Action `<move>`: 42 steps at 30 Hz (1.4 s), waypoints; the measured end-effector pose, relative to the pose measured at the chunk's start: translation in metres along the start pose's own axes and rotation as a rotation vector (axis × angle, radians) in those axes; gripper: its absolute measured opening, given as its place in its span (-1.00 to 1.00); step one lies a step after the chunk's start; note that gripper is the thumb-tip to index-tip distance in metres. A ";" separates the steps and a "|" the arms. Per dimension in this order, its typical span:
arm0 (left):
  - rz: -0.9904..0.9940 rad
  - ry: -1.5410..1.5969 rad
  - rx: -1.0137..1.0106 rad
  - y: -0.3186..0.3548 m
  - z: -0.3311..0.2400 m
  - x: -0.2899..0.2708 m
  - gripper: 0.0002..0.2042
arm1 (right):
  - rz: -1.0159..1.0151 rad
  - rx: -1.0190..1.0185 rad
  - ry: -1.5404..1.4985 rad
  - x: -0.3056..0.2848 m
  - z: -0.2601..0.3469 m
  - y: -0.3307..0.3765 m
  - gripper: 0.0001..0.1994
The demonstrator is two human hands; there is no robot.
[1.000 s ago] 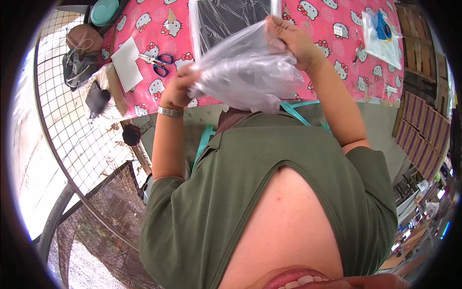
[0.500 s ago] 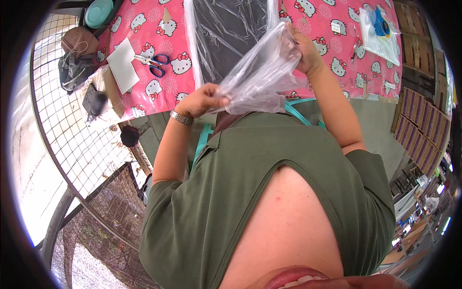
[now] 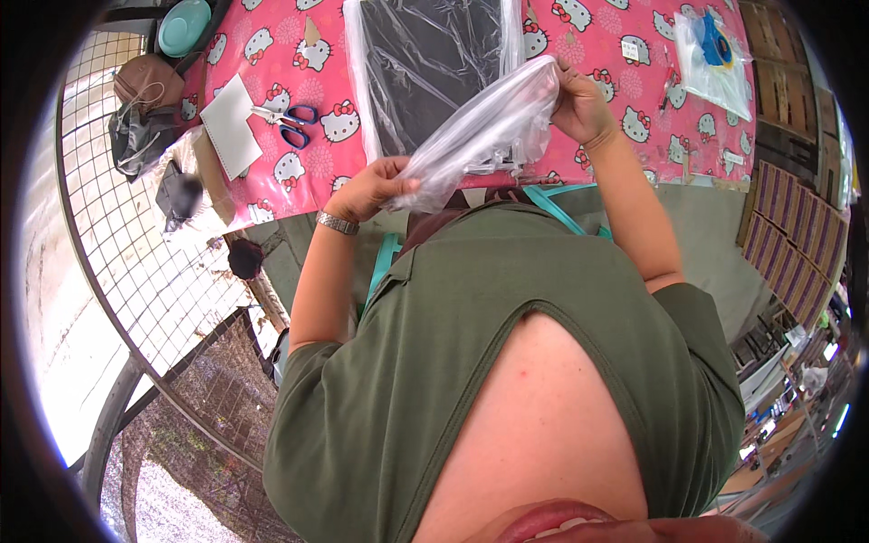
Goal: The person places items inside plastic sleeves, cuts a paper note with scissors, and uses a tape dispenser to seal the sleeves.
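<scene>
Pinched the lower end of a crumpled clear plastic sheet [image 3: 480, 127] in the left hand [image 3: 373, 189], thumb against curled fingers. Clamped the upper end of the same sheet in the right hand [image 3: 581, 105], higher and farther from the body, with some fingertips hidden. Stretched the sheet on a slant between both hands, above the near edge of the table, in bunched folds. Wore a metal watch [image 3: 338, 223] on the left wrist and a green shirt [image 3: 507, 271].

Had, beyond and partly behind the sheet, a dark flat panel [image 3: 430, 54] with pale edges, under wrinkled clear wrap on a pink tablecloth [image 3: 317, 165] printed with white cats. Had blue-handled scissors [image 3: 294, 118] to the left of the panel, tips at the edge of a white notepad [image 3: 231, 127]. Had a round teal dish [image 3: 185, 27] at the far left, past the notepad. Had, well off to the right, a clear packet [image 3: 717, 90] beneath a blue-and-yellow thing [image 3: 712, 43] too small to make out, near a small white label [image 3: 630, 50].
</scene>
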State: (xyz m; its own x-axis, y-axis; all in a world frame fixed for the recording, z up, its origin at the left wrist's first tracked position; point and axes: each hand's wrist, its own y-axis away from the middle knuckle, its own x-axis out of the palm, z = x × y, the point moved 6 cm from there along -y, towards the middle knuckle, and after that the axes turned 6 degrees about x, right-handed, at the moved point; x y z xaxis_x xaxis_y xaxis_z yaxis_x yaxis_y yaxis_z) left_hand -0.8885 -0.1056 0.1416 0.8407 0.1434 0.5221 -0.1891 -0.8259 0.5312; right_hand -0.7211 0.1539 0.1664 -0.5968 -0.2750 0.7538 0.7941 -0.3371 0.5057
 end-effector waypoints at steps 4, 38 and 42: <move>-0.039 0.381 0.182 0.011 0.004 -0.025 -0.58 | -0.001 0.154 0.137 -0.012 -0.014 0.004 -0.80; -1.213 -0.553 0.158 0.033 0.093 -0.050 -0.56 | -0.644 -0.058 1.045 -0.090 -0.112 0.055 -0.51; -1.281 -0.728 0.161 0.021 0.071 -0.051 -0.55 | -0.717 -0.106 1.160 -0.088 -0.106 0.040 -0.56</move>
State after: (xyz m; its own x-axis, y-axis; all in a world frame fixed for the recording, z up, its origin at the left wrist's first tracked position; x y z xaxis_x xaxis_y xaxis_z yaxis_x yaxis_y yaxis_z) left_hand -0.8991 -0.1687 0.0786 0.4601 0.5450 -0.7009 0.8758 -0.4084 0.2573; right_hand -0.6488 0.0692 0.0761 -0.6645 -0.5846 -0.4656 0.2914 -0.7764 0.5589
